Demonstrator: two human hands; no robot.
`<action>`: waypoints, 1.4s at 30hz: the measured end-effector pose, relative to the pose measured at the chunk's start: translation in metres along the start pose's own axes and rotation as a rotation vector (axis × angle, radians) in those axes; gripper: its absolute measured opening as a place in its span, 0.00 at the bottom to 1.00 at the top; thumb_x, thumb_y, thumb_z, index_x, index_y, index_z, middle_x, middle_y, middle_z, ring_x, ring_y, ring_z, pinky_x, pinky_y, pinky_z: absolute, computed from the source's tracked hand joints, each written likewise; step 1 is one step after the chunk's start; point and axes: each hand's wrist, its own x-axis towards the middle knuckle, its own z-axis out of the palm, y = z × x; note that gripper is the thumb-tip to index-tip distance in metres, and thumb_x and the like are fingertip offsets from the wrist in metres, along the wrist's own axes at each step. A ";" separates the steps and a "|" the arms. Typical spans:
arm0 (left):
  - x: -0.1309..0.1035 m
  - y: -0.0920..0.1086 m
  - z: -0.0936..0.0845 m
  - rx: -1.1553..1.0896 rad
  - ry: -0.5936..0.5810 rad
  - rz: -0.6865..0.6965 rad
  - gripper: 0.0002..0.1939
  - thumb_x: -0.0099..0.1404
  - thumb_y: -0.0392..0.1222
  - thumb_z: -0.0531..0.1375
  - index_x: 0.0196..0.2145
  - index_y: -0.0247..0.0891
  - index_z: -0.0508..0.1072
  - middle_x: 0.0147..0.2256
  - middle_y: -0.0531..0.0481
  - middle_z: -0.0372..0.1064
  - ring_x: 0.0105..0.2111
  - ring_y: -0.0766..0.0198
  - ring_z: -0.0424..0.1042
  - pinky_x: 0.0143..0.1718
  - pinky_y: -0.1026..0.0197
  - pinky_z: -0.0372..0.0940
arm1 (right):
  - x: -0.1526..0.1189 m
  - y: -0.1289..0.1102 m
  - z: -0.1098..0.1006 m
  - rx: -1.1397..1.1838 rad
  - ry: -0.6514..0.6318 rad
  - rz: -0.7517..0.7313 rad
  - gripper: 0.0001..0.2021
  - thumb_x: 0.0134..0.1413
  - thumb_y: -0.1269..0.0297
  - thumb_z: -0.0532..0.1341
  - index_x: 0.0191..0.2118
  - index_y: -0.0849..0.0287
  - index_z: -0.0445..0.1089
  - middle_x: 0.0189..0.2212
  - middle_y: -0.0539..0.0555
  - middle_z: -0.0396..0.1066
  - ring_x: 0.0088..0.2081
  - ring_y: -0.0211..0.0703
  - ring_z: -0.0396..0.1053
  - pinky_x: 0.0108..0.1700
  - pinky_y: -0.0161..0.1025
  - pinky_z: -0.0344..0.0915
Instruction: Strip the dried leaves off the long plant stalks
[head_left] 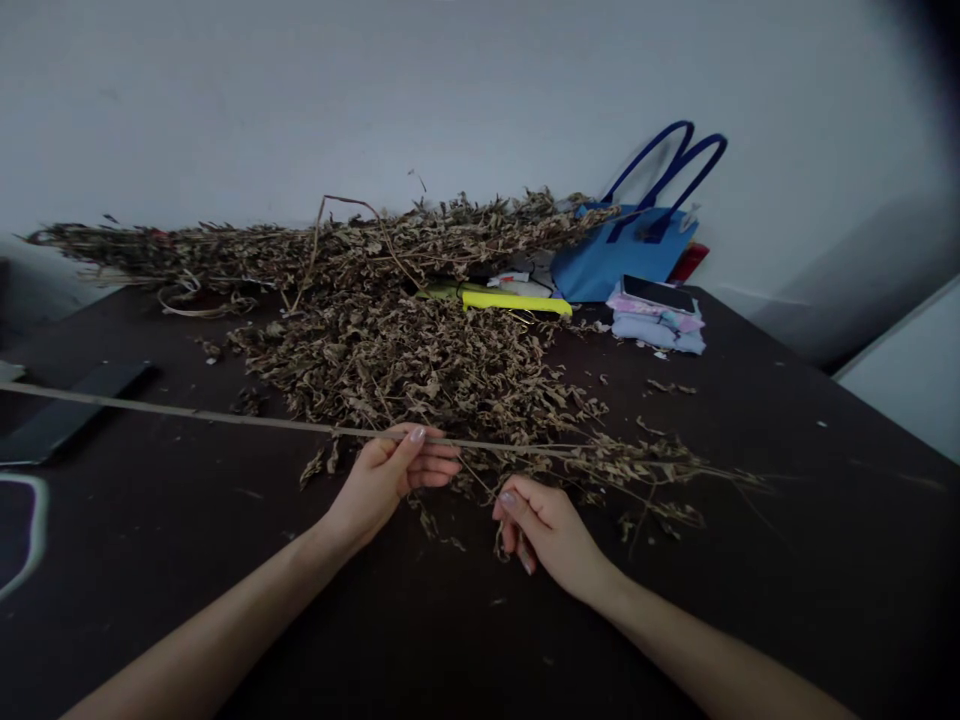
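Note:
My left hand (pixel 401 468) grips a long dried stalk (pixel 247 420), thumb on top and fingers beneath. This stalk lies across the view from the left edge to the right, where its thin branches still bear dry leaves (pixel 667 460). Just below the stalk, my right hand (pixel 544 525) is closed, thumb against the fingers, pinching what looks like a bit of dried leaf on a side twig. Behind both hands spreads a heap of loose, crumpled brown leaves (pixel 420 360).
A large bundle of leafy dried stalks (pixel 300 250) lies along the wall. A yellow object (pixel 517 301), a blue bag (pixel 626 255) and a phone (pixel 658 294) on folded cloth (pixel 656 328) stand at the back. A dark flat object (pixel 75 410) lies left on the dark table (pixel 810 520).

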 end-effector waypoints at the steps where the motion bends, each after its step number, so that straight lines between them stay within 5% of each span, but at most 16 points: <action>1: 0.000 0.000 0.001 -0.007 -0.001 0.003 0.12 0.63 0.45 0.58 0.38 0.30 0.70 0.35 0.39 0.76 0.32 0.60 0.76 0.34 0.61 0.70 | 0.001 0.000 0.000 0.019 -0.011 0.010 0.17 0.60 0.51 0.50 0.29 0.61 0.62 0.15 0.46 0.64 0.11 0.28 0.55 0.13 0.26 0.50; 9: -0.010 -0.006 0.009 0.167 -0.138 -0.116 0.15 0.61 0.44 0.61 0.42 0.32 0.68 0.37 0.42 0.73 0.28 0.67 0.72 0.28 0.66 0.65 | -0.002 -0.006 0.005 0.040 -0.111 0.016 0.17 0.59 0.51 0.51 0.29 0.61 0.63 0.17 0.47 0.65 0.12 0.27 0.56 0.14 0.26 0.51; 17: -0.020 -0.020 0.020 0.128 -0.170 -0.291 0.12 0.57 0.45 0.63 0.30 0.32 0.69 0.25 0.53 0.67 0.23 0.73 0.63 0.25 0.70 0.59 | -0.006 -0.005 0.008 -0.027 -0.110 -0.021 0.17 0.60 0.52 0.51 0.28 0.61 0.63 0.17 0.46 0.65 0.12 0.28 0.57 0.14 0.26 0.52; 30: -0.020 -0.022 0.019 0.148 -0.192 -0.175 0.12 0.61 0.46 0.60 0.29 0.34 0.66 0.25 0.52 0.67 0.24 0.70 0.64 0.28 0.65 0.60 | 0.000 -0.002 0.006 0.261 -0.064 0.086 0.18 0.58 0.49 0.53 0.30 0.61 0.61 0.18 0.47 0.66 0.12 0.28 0.58 0.12 0.25 0.48; 35: -0.018 -0.019 0.019 0.169 -0.159 -0.176 0.12 0.61 0.46 0.60 0.29 0.33 0.65 0.24 0.53 0.66 0.23 0.71 0.63 0.25 0.67 0.57 | 0.003 -0.003 0.001 0.444 -0.210 0.161 0.12 0.54 0.56 0.60 0.36 0.61 0.64 0.17 0.45 0.65 0.16 0.30 0.61 0.17 0.26 0.55; 39: -0.017 -0.020 0.017 0.208 -0.116 -0.167 0.12 0.62 0.46 0.59 0.30 0.34 0.66 0.20 0.56 0.61 0.20 0.73 0.58 0.22 0.68 0.53 | 0.002 -0.003 0.000 0.587 -0.314 0.189 0.08 0.54 0.63 0.60 0.38 0.61 0.66 0.35 0.54 0.71 0.18 0.27 0.62 0.18 0.27 0.56; 42: -0.017 -0.022 0.015 0.224 -0.114 -0.153 0.12 0.62 0.47 0.59 0.30 0.35 0.66 0.20 0.57 0.60 0.19 0.73 0.58 0.21 0.68 0.52 | 0.002 -0.003 0.000 0.632 -0.359 0.200 0.08 0.54 0.63 0.60 0.39 0.61 0.66 0.33 0.53 0.70 0.19 0.28 0.62 0.20 0.28 0.57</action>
